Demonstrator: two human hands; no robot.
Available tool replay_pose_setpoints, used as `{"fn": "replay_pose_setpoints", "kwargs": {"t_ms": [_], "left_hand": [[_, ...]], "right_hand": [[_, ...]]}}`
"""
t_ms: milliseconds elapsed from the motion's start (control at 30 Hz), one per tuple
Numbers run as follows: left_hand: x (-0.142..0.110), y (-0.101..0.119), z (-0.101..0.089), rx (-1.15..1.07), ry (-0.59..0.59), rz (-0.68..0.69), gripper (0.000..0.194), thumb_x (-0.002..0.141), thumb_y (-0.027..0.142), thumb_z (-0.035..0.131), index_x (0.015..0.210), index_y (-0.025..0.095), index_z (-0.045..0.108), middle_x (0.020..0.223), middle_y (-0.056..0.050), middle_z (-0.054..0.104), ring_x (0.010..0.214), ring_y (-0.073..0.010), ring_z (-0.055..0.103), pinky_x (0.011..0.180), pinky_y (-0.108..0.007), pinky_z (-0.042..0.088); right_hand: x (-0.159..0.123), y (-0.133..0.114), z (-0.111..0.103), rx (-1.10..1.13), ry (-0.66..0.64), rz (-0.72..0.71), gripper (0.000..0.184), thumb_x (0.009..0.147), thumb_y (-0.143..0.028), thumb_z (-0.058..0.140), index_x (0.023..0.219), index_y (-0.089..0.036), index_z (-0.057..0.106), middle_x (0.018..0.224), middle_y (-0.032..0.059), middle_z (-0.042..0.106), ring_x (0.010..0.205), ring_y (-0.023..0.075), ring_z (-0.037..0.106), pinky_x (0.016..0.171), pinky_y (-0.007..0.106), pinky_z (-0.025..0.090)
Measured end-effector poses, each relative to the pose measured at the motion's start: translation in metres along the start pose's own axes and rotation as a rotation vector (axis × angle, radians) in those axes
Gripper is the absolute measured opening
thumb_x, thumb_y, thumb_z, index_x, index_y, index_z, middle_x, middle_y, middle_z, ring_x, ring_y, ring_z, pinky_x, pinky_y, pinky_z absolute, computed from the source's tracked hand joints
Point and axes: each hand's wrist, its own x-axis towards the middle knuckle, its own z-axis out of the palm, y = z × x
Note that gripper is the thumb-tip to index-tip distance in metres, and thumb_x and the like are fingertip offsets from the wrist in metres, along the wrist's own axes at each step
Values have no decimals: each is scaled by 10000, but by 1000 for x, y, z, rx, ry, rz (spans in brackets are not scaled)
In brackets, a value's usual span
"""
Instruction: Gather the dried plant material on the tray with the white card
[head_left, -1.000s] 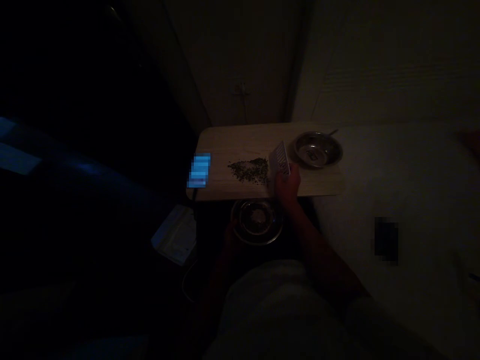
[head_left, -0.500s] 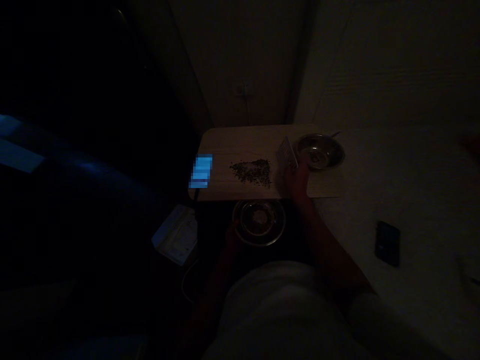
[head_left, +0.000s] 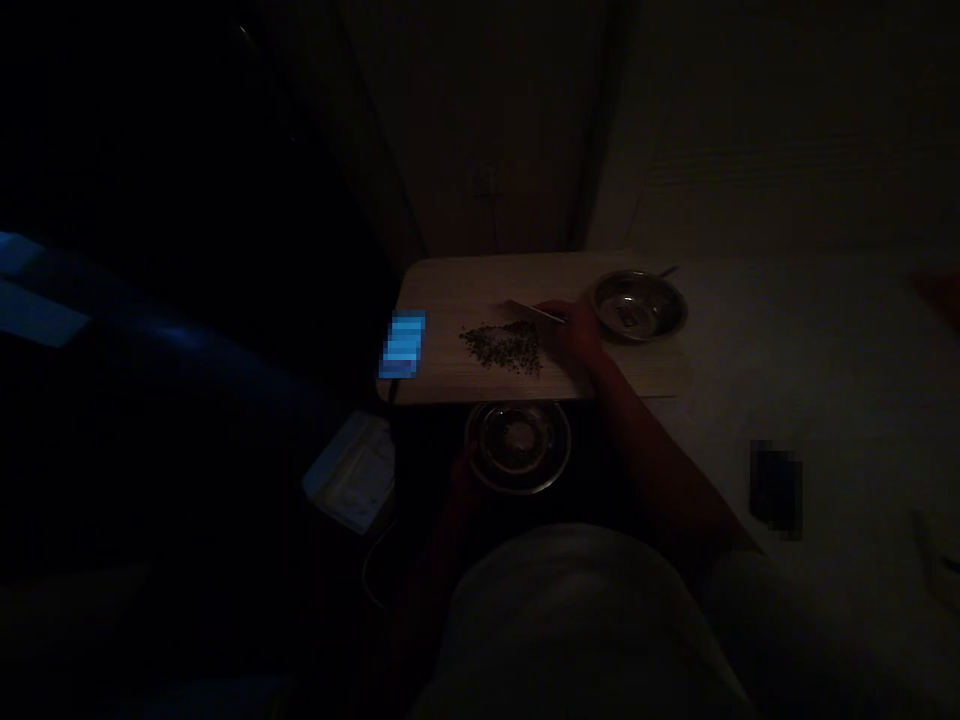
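In dim light, a heap of small dark bits (head_left: pixel 504 345) lies on a small wooden table (head_left: pixel 450 283). My right hand (head_left: pixel 576 335) is closed on a thin, flat, card-like piece (head_left: pixel 546 313), which is tilted over the upper right edge of the heap. Below the table's front edge, my left hand (head_left: pixel 466 465) grips the left rim of a round metal bowl (head_left: pixel 561 465). Something pale and round sits in the middle of that bowl. Most of my left fingers are lost in shadow. Another metal bowl (head_left: pixel 660 322) stands just right of my right hand.
A lit, pixelated screen (head_left: pixel 403 343) rests at the table's left end. A pale box-like object (head_left: pixel 352 472) is lower left, with a thin cable (head_left: pixel 366 572) beside it. To the right, a dark blurred object (head_left: pixel 776 490) lies on a pale surface (head_left: pixel 712 420). A wall stands behind.
My right hand has moved left from beside the far bowl toward the dark bits. The card-like piece has turned from upright to nearly edge-on. My left hand and its bowl stay in place.
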Motion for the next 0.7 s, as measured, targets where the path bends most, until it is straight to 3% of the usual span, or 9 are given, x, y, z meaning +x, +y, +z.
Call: {"fn": "replay_pose_setpoints", "kwargs": {"t_ms": [200, 367, 700], "left_hand": [[7, -2, -8, 10, 17, -10, 145, 722, 279, 649, 821, 197, 715, 871, -78, 749, 1223, -313, 546, 1090, -459, 356], [3, 0, 0, 28, 76, -21, 155, 745, 282, 612, 820, 191, 711, 863, -69, 754, 1201, -309, 567, 1076, -451, 384], [-5, 2, 8, -15, 32, -33, 198, 760, 277, 610, 896, 180, 717, 920, -85, 750, 1234, -315, 537, 1085, -456, 371]], "right_hand": [[-12, -2, 1, 4, -37, 9, 271, 736, -167, 603, 959, -205, 752, 958, 42, 754, 901, 217, 700, 840, 344, 528], [-24, -5, 1, 10, -69, -7, 293, 723, -134, 575, 936, -216, 759, 947, 29, 757, 909, 209, 702, 863, 342, 527], [-33, -6, -3, 54, -109, -15, 298, 692, -124, 600, 919, -228, 763, 942, 13, 758, 900, 210, 708, 850, 330, 536]]}}
